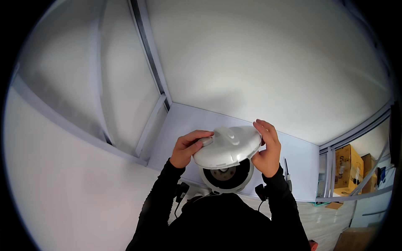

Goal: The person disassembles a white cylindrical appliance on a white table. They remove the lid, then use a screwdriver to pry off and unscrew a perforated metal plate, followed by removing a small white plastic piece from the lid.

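Note:
Between my two hands is a round white plastic cover (pixel 228 152) with a raised ridge on top and small tabs along its rim. It is held tilted above a round white appliance (pixel 239 186), whose dark inside shows a metal disc in the middle. My left hand (pixel 187 147) grips the cover's left edge, thumb and fingers closed on it. At the opposite edge my right hand (pixel 269 147) holds it with the thumb low and the fingers along the upper side. The cover hides the far part of the appliance.
The appliance stands on a white table (pixel 173 121) framed by pale walls and metal posts. To the right of my right wrist lies a thin dark-shafted tool (pixel 287 167). Black cabled devices (pixel 181 191) sit near both wrists. Cardboard boxes (pixel 348 169) stand at the far right.

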A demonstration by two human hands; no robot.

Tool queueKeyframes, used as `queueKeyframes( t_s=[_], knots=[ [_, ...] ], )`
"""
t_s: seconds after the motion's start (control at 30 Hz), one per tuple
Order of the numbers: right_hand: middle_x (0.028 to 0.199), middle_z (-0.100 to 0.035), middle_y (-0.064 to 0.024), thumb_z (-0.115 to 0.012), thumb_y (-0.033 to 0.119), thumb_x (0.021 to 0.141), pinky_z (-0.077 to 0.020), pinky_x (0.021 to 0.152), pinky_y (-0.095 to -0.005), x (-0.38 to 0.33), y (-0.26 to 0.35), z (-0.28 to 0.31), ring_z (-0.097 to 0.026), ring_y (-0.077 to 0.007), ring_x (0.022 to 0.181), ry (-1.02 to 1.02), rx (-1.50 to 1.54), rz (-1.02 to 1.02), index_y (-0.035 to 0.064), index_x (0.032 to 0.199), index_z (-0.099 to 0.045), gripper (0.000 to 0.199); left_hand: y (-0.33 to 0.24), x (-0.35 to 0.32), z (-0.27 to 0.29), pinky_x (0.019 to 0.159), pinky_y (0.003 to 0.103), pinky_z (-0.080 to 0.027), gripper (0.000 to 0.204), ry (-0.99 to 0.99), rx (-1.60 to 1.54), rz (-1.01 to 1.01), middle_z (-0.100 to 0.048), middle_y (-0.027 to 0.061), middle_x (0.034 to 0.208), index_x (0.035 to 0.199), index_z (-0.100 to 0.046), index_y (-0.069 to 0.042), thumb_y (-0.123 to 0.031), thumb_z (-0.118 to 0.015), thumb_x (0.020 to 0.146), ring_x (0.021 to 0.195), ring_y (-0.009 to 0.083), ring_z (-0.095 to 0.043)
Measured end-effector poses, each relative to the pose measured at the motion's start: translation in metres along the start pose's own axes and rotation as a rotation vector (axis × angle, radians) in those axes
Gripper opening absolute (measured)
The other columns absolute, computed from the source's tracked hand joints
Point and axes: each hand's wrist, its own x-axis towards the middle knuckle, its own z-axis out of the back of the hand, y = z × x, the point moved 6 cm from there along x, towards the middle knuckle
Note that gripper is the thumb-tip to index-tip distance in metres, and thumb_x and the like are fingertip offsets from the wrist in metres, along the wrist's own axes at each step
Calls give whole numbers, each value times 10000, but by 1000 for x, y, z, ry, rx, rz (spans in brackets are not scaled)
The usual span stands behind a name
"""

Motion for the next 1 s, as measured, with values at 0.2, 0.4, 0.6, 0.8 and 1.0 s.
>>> queueKeyframes(
  t_s=[0.2, 0.4, 0.6, 0.8, 1.0],
  knots=[
    [1288, -668, -159, -799, 26, 735, -604, 747, -335, -31, 2, -2, -733, -304, 968, -17, -21, 2, 69, 1218, -723, 490, -15, -12, -12, 987, 317, -466, 380, 27, 192, -87, -662, 85, 1228, 1358, -655, -14, -56, -610, 982, 1112, 181, -610],
    [1272, -675, -163, -796, 17, 752, -614, 756, -344, -43, 9, 3, -735, -313, 990, -14, -50, -51, 62, 1212, -718, 469, -9, -16, -14, 943, 331, -486, 368, 91, 343, -92, -685, 94, 1161, 1337, -670, -25, -66, -618, 975, 1032, 197, -624],
    [1281, -676, -164, -791, 9, 750, -614, 762, -345, -46, 8, 3, -736, -310, 989, -19, -68, -84, 59, 1211, -715, 470, -27, -14, -18, 965, 356, -485, 377, 145, 505, -83, -700, 127, 1141, 1331, -677, -1, -103, -623, 972, 1069, 232, -639],
    [1287, -679, -162, -789, 5, 746, -605, 774, -342, -45, 12, 3, -737, -306, 943, -20, -65, -85, 53, 1212, -715, 473, -41, -12, -21, 909, 353, -516, 346, 137, 656, -79, -715, 135, 1075, 1286, -700, -5, -98, -655, 956, 978, 244, -671],
    [1262, -692, -156, -783, 14, 745, -595, 766, -336, -43, 13, 0, -733, -299, 903, -27, -61, -78, 52, 1194, -716, 455, -48, -11, -19, 888, 355, -527, 311, 95, 680, -18, -743, 155, 1007, 1194, -744, -2, -142, -729, 916, 935, 267, -699]
  ],
)
